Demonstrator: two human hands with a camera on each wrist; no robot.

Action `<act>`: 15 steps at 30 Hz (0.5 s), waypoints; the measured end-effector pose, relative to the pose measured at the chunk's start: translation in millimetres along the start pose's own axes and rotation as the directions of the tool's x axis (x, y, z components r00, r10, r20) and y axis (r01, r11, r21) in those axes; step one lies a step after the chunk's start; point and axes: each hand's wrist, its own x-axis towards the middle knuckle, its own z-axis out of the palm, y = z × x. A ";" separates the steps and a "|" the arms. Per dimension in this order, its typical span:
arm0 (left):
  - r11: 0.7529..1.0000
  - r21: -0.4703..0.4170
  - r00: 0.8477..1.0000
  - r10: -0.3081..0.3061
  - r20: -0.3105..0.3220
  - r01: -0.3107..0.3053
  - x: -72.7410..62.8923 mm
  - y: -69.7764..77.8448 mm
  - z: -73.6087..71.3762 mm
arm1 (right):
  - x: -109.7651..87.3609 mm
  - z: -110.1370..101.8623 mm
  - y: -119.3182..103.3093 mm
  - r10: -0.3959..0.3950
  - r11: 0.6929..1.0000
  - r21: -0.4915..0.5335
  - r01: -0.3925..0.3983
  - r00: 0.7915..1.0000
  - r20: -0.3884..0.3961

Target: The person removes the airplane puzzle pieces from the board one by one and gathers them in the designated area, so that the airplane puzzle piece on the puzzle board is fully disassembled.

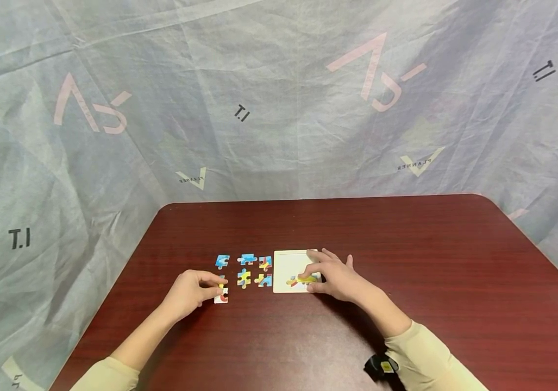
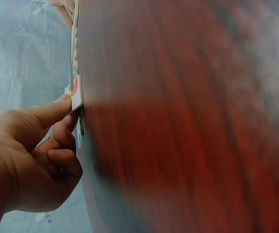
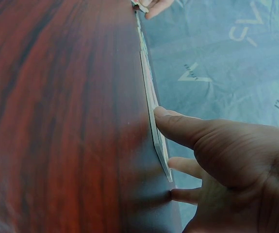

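My left hand (image 1: 188, 293) pinches a white jigsaw piece with a red arc (image 2: 76, 96) between thumb and finger, at the left end of the loose pieces. In the left wrist view its other fingers are curled in. To the right lies a pale square puzzle tray (image 1: 283, 260) with a few colourful pieces (image 1: 292, 281) along its lower part. My right hand (image 1: 338, 278) rests over the tray's right side, with fingertips on a yellow piece (image 1: 308, 279) there. In the right wrist view its thumb touches the tray's edge and the fingers are spread; they partly hide the tray in the head view.
Several loose blue, yellow and red jigsaw pieces (image 1: 244, 278) lie between my left hand and the tray. All of this is on a dark red wooden table (image 1: 279, 342). Grey printed cloth (image 1: 279, 81) hangs behind the table. A black strapped device (image 1: 380, 367) sits by my right sleeve.
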 end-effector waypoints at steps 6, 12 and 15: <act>1.000 0.005 1.000 -0.002 0.010 0.002 -1.8 -1.6 -4.1 | 0.1 0.7 0.0 -0.002 1.000 -0.008 0.002 1.000 0.001; 1.000 0.003 1.000 0.003 0.006 -0.003 -3.7 -2.5 -7.5 | 0.9 0.7 0.2 0.000 1.000 -0.017 0.000 1.000 0.003; 1.000 0.019 1.000 -0.002 0.000 0.002 -4.1 -2.7 -8.0 | 1.2 0.8 0.6 0.002 1.000 -0.018 -0.002 1.000 0.004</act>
